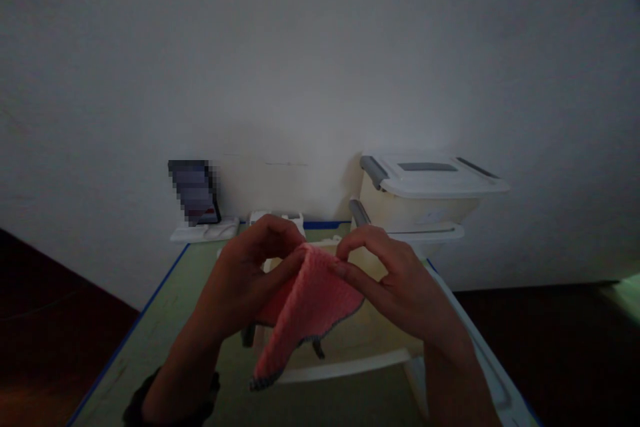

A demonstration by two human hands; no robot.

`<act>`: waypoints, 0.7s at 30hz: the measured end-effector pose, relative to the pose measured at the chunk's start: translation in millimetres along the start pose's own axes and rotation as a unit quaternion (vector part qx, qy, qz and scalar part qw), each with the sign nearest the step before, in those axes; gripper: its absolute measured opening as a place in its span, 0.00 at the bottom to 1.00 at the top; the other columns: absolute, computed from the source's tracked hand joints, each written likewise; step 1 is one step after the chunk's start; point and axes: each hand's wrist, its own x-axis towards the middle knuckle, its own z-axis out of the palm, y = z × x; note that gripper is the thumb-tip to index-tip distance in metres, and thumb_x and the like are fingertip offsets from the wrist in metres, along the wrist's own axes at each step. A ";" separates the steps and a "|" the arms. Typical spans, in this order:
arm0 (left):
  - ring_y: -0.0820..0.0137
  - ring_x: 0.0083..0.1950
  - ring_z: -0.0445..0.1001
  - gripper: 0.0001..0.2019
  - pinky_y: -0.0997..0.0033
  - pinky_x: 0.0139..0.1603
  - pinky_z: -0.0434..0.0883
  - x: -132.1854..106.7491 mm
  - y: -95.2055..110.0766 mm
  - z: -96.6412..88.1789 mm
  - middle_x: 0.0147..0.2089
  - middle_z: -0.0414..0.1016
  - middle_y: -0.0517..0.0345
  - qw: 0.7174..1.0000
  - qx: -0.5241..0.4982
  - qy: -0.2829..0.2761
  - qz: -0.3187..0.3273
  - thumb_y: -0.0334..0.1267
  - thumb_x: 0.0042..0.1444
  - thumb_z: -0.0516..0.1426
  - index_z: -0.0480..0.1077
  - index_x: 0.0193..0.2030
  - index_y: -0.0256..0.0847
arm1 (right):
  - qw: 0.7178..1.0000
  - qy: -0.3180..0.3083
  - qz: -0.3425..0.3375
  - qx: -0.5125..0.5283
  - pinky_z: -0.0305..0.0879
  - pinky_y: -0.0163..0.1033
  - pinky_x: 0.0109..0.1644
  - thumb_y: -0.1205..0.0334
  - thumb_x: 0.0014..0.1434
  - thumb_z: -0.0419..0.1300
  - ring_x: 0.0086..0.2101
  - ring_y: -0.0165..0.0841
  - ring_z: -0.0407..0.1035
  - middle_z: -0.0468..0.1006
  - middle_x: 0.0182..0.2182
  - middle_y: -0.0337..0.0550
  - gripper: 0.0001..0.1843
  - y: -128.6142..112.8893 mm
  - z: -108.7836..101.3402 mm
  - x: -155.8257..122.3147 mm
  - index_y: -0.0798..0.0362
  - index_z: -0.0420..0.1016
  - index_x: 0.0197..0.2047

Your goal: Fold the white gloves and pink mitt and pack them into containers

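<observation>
A pink cloth with a dark grey stitched edge hangs between my two hands, its folds drooping and one corner pointing down to the left. My left hand pinches its top edge between thumb and fingers. On the other side, my right hand grips the cloth near the top right with thumb and index finger. Behind and below the cloth is an open, pale plastic bin, partly hidden by the cloth and my hands. What lies inside the bin is hard to make out.
Two stacked white storage boxes with grey handles, the upper box lidded, stand at the back right against the wall. A tablet or phone leans on a white stand at the back left. Blue tape edges the green tabletop.
</observation>
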 end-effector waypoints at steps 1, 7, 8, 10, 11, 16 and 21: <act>0.78 0.30 0.70 0.05 0.81 0.30 0.68 0.2 -0.6 0.1 0.30 0.70 0.64 1.000 -0.022 -0.004 -0.013 0.34 0.53 0.57 0.63 0.35 0.41 | 1.000 0.004 0.003 0.003 0.60 0.34 0.40 0.59 0.58 0.57 0.33 0.27 0.65 0.71 0.29 0.34 0.06 -0.1 -0.3 -0.2 0.51 0.66 0.33; 0.75 0.31 0.71 0.12 0.79 0.27 0.67 2.1 -7.0 -4.6 0.33 0.71 0.61 0.982 -0.074 -0.148 -0.087 0.35 0.55 0.56 0.53 0.41 0.44 | 0.998 0.047 0.026 0.021 0.61 0.32 0.35 0.62 0.59 0.54 0.31 0.26 0.65 0.70 0.30 0.36 0.03 2.4 -6.6 -1.4 0.52 0.65 0.34; 0.75 0.30 0.70 0.12 0.80 0.26 0.66 2.4 -8.8 -5.9 0.32 0.71 0.61 0.984 -0.061 -0.145 -0.087 0.36 0.55 0.55 0.54 0.41 0.43 | 0.998 0.049 0.029 0.021 0.61 0.33 0.34 0.62 0.59 0.54 0.31 0.26 0.65 0.70 0.29 0.36 0.03 3.7 -8.2 -2.1 0.51 0.65 0.34; 0.77 0.27 0.67 0.09 0.81 0.23 0.64 3.2 -11.5 -8.4 0.29 0.69 0.63 0.991 -0.025 -0.111 -0.071 0.37 0.56 0.54 0.56 0.38 0.42 | 0.998 0.042 0.031 0.024 0.62 0.33 0.36 0.63 0.59 0.55 0.33 0.27 0.65 0.70 0.30 0.36 0.02 6.7 -10.9 -3.9 0.51 0.65 0.35; 0.78 0.26 0.66 0.07 0.82 0.23 0.63 3.6 -12.0 -9.5 0.28 0.68 0.64 0.994 0.002 -0.094 -0.057 0.37 0.55 0.55 0.58 0.37 0.41 | 0.998 0.036 0.029 0.030 0.63 0.34 0.39 0.63 0.58 0.56 0.34 0.28 0.66 0.70 0.33 0.37 0.03 8.1 -11.6 -5.0 0.51 0.65 0.36; 0.76 0.32 0.68 0.03 0.80 0.32 0.66 4.4 -7.2 -11.4 0.31 0.69 0.62 0.987 0.137 -0.088 0.015 0.35 0.54 0.56 0.65 0.34 0.40 | 0.997 -0.025 -0.039 0.064 0.66 0.37 0.45 0.66 0.56 0.58 0.42 0.29 0.65 0.65 0.49 0.44 0.20 10.1 -9.9 -6.3 0.48 0.60 0.51; 0.76 0.31 0.70 0.03 0.81 0.32 0.66 3.1 -3.2 -9.8 0.30 0.72 0.64 0.983 0.158 -0.094 0.011 0.35 0.55 0.55 0.64 0.35 0.41 | 0.990 -0.112 -0.088 0.025 0.65 0.37 0.48 0.72 0.58 0.53 0.44 0.27 0.65 0.59 0.53 0.41 0.14 9.3 -9.1 -5.0 0.46 0.70 0.44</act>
